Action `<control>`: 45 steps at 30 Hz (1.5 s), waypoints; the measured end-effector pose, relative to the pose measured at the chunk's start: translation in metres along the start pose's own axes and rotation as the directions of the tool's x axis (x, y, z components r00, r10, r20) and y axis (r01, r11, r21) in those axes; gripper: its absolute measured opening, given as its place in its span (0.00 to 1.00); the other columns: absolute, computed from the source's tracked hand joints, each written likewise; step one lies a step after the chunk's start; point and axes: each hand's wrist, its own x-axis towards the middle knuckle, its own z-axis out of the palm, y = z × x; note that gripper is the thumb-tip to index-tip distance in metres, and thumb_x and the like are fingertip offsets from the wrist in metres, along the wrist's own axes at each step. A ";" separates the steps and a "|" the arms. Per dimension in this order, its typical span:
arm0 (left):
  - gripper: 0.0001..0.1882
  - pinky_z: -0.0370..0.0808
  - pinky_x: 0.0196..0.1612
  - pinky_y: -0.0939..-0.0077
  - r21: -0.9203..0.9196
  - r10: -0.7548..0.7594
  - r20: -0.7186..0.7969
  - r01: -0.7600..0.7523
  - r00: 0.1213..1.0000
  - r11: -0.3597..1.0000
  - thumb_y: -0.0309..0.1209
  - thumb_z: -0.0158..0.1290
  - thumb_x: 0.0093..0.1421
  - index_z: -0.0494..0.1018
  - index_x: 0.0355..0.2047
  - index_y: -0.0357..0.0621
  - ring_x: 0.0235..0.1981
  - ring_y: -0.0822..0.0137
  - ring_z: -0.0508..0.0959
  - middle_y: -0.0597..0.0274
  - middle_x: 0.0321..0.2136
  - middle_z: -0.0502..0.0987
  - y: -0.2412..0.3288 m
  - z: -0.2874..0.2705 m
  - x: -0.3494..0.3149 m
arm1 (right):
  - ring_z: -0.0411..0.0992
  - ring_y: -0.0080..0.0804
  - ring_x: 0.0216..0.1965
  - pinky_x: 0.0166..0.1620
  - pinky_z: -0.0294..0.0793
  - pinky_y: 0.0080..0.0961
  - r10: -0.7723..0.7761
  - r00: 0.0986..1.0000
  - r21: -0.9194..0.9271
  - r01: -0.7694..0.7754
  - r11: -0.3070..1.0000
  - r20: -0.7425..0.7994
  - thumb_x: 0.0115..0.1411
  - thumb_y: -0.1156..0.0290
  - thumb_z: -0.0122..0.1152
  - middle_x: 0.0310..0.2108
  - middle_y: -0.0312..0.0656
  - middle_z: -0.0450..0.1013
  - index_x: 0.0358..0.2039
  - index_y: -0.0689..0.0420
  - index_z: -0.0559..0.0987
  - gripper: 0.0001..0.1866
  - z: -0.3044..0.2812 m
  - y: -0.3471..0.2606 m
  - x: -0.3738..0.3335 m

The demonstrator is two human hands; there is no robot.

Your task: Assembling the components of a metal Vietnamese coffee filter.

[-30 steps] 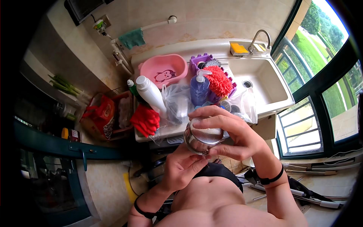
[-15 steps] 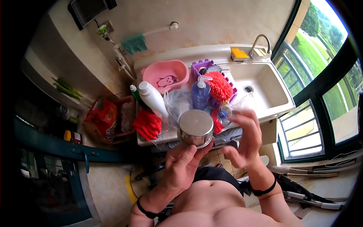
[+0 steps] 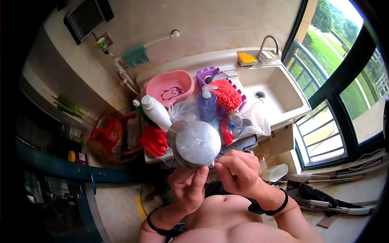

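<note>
Metal container [image 3: 197, 143]: held in mid-air, in front of the counter edge; round dimpled face tilted up twd the camera. Second round metal piece [image 3: 174, 131] shows behind its L side — joined or separate, cannot tell.
Work at rim: container is clear of the counter and in hand = done. R fingertips at the edge, not yet released, so handling there looks unfinished (judgement). Contents n/v.
L hand [image 3: 187, 190]: clamped on container's lower side, thumb nearest camera, other fingers partly hidden behind; container sits just above thumb tip.
R hand [image 3: 241, 174]: thumb + index pinched tog. on a small bright bit [image 3: 213, 162] at container's lower R edge; container lies up and L of these tips.
Counter goods: white bottle [image 3: 157, 113], pump bottle [image 3: 207, 107], red cloth [image 3: 154, 141] — beyond container, not touched by either hand.
</note>
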 end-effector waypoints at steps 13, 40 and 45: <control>0.18 0.73 0.67 0.60 -0.506 -0.268 0.123 0.292 0.956 0.812 0.30 0.45 0.75 0.73 0.57 0.31 0.60 0.52 0.77 0.43 0.57 0.76 0.016 0.012 0.023 | 0.71 0.17 0.19 0.22 0.67 0.15 0.448 0.869 0.517 -0.489 0.703 0.212 0.70 0.78 0.57 0.21 0.37 0.74 0.32 0.65 0.77 0.08 -0.005 -0.008 0.001; 0.23 0.78 0.48 0.58 0.553 0.261 0.519 -0.553 0.814 0.623 0.17 0.64 0.48 0.78 0.47 0.39 0.45 0.46 0.81 0.48 0.50 0.78 0.028 0.010 0.095 | 0.71 0.16 0.26 0.29 0.71 0.16 0.600 0.729 0.536 -0.667 0.517 0.329 0.74 0.68 0.55 0.26 0.32 0.73 0.37 0.60 0.75 0.10 -0.032 0.013 0.029; 0.22 0.79 0.48 0.57 0.544 0.323 0.442 -0.536 0.837 0.646 0.12 0.58 0.47 0.81 0.43 0.40 0.48 0.47 0.81 0.48 0.49 0.78 0.035 0.017 0.094 | 0.73 0.21 0.37 0.43 0.74 0.20 0.518 0.799 0.764 -0.531 0.367 0.306 0.74 0.70 0.56 0.38 0.39 0.74 0.40 0.62 0.77 0.08 -0.015 0.021 0.007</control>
